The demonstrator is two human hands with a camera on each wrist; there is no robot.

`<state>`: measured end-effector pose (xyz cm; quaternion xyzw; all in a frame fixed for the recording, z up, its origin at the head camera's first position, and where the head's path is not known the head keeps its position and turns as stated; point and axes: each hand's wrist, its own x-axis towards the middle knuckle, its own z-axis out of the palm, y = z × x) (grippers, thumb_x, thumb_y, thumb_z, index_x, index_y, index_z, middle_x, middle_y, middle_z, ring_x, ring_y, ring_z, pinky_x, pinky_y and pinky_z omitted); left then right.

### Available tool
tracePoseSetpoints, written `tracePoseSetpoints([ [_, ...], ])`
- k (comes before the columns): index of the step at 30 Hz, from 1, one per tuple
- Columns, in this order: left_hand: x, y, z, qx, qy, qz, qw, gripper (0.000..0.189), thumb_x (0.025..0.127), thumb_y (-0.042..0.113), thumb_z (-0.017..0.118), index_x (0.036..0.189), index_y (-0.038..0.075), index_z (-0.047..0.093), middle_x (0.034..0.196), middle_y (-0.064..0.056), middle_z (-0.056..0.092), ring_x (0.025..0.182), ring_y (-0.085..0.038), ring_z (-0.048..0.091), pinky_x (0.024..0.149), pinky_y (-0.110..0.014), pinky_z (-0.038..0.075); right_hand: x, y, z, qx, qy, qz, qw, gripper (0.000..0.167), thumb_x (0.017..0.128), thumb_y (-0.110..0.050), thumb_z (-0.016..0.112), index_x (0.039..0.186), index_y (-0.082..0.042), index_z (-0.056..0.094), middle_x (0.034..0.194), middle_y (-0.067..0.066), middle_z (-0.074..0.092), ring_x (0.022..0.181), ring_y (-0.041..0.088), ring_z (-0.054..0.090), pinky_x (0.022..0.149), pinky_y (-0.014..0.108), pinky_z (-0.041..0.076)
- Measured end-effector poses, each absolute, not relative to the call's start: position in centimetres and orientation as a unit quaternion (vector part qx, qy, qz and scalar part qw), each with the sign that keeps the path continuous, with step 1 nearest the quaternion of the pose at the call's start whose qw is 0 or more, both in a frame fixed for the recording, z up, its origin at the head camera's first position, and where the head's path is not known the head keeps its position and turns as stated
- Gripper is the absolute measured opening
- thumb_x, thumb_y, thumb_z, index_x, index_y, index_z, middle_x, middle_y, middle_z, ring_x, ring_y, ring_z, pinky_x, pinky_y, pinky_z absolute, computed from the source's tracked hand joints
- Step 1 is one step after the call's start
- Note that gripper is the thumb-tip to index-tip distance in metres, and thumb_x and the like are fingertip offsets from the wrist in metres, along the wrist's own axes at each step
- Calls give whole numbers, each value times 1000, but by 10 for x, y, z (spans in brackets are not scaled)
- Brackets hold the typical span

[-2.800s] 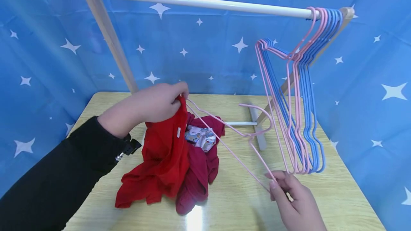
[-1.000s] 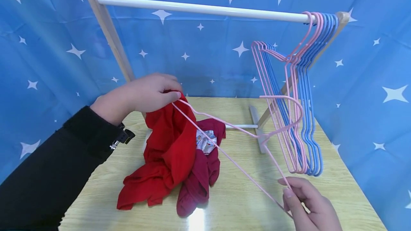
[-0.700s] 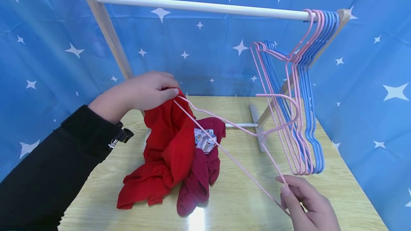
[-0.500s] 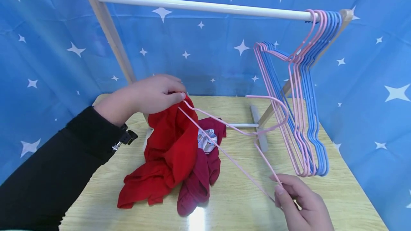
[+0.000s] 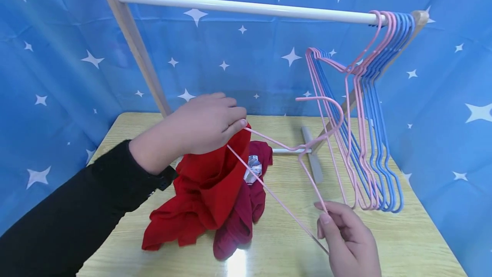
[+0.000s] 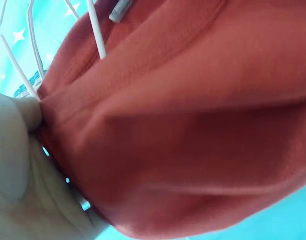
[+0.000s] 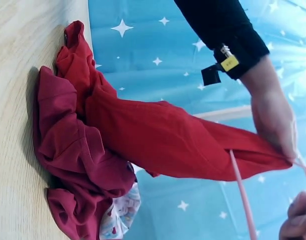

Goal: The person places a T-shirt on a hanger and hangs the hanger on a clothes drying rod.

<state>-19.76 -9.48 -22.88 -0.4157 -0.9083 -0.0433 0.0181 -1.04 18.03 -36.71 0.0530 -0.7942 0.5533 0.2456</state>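
Note:
My left hand (image 5: 209, 123) pinches the upper edge of a red top (image 5: 207, 200) together with the far shoulder of a pink wire hanger (image 5: 305, 146). That shoulder's tip is hidden by the hand and cloth. In the left wrist view the thumb presses the red fabric (image 6: 143, 125), and the hanger's two wires run into the neck opening near a small label (image 6: 120, 10). My right hand (image 5: 346, 234) pinches the hanger's near shoulder between thumb and fingers, its hook facing up. The red top's lower part lies on a crumpled maroon garment (image 5: 234, 234).
A rack with a white rail (image 5: 246, 7) spans the table (image 5: 288, 243). Several pink and blue hangers (image 5: 378, 140) hang at its right end, close behind the held hanger. A patterned whitish cloth (image 5: 253, 170) lies on the maroon garment. A starry blue curtain (image 5: 246, 72) stands behind.
My left hand has moved right, carrying the red top's upper edge further along the hanger. My right hand has shifted slightly left and up, and the hook has risen a little.

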Motion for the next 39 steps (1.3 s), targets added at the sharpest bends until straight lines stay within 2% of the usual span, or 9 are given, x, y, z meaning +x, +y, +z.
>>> tracePoseSetpoints([
  [4, -192, -89, -228, -404, -914, -30, 36, 19, 105, 34, 55, 110, 20, 65, 96, 4, 59, 98, -19, 55, 92, -42, 43, -13, 174, -371, 71, -772, 578, 253, 25, 97, 20, 51, 112, 8, 67, 67, 2, 57, 52, 11, 44, 39, 26, 29],
  [9, -183, -79, -228, -462, -884, -57, 50, 24, 104, 34, 58, 116, 18, 70, 100, 5, 62, 97, -15, 55, 93, -40, 43, -18, 166, -369, 108, -772, 582, 231, 25, 98, 20, 49, 115, 9, 64, 69, 4, 56, 56, 15, 48, 41, 25, 33],
  [12, -181, -74, -230, -480, -874, -52, 62, 22, 103, 35, 60, 112, 18, 70, 94, 6, 60, 91, -13, 54, 87, -36, 44, -20, 162, -368, 110, -772, 586, 220, 25, 99, 18, 48, 116, 8, 63, 71, 3, 57, 59, 14, 50, 42, 25, 35],
  [15, -180, -74, -231, -472, -878, -50, 66, 21, 103, 35, 61, 111, 19, 70, 91, 7, 59, 89, -12, 55, 86, -36, 44, -22, 159, -369, 124, -757, 601, 224, 25, 99, 19, 48, 116, 9, 63, 71, 3, 58, 61, 12, 51, 43, 26, 34],
  [21, -180, -72, -237, -482, -869, -107, 40, 15, 103, 33, 61, 98, 19, 65, 79, 9, 56, 76, -8, 56, 80, -32, 47, -27, 154, -372, 140, -767, 583, 227, 27, 99, 18, 49, 116, 4, 64, 72, 2, 59, 64, 12, 54, 43, 24, 35],
  [24, -179, -72, -240, -478, -870, -119, 34, 16, 103, 33, 60, 94, 21, 62, 74, 9, 53, 69, -8, 54, 73, -29, 47, -28, 152, -373, 141, -786, 560, 222, 30, 97, 17, 54, 119, 0, 65, 73, 0, 62, 65, 13, 57, 48, 26, 39],
  [31, -182, -75, -243, -471, -873, -123, 39, 19, 103, 32, 59, 88, 21, 60, 70, 8, 51, 67, -9, 53, 72, -30, 46, -28, 158, -378, 179, -812, 515, 209, 46, 89, 17, 66, 128, -7, 64, 88, -5, 67, 73, 11, 59, 64, 23, 48],
  [36, -192, -85, -239, -468, -870, -131, 85, 24, 101, 33, 61, 82, 19, 55, 68, 6, 49, 66, -10, 51, 72, -31, 45, -27, 171, -387, 205, -804, 528, 180, 52, 86, 19, 67, 131, -5, 61, 97, 0, 68, 78, 12, 61, 70, 23, 50],
  [39, -198, -92, -237, -460, -869, -136, 118, 26, 99, 33, 63, 81, 18, 54, 67, 5, 48, 63, -11, 50, 70, -32, 45, -28, 185, -398, 215, -794, 548, 149, 58, 84, 21, 67, 137, 0, 54, 107, 5, 67, 90, 13, 62, 78, 22, 50],
])
